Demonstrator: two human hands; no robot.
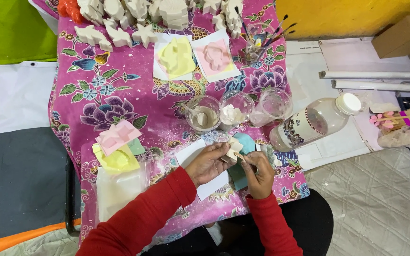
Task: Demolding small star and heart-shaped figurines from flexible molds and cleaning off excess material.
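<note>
Red-sleeved left hand (208, 162) and right hand (258, 171) pinch a small white plaster piece (234, 146) over a teal mould (244, 142), steadying it; mixing cups (204, 113) stand just beyond on the counter (119, 90).

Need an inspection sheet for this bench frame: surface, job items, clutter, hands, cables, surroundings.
Surface: table under a pink floral cloth, dusted white.
Job's things: small white cast piece over a teal mould on white paper.
Clutter: three clear cups, pink and yellow moulds, white cast shapes, brush jar, lying bottle.
Grippers: left hand and right hand both on the piece.
Cables: nothing seen.
Surroundings: yellow wall, cardboard box, rolled tubes.
</note>
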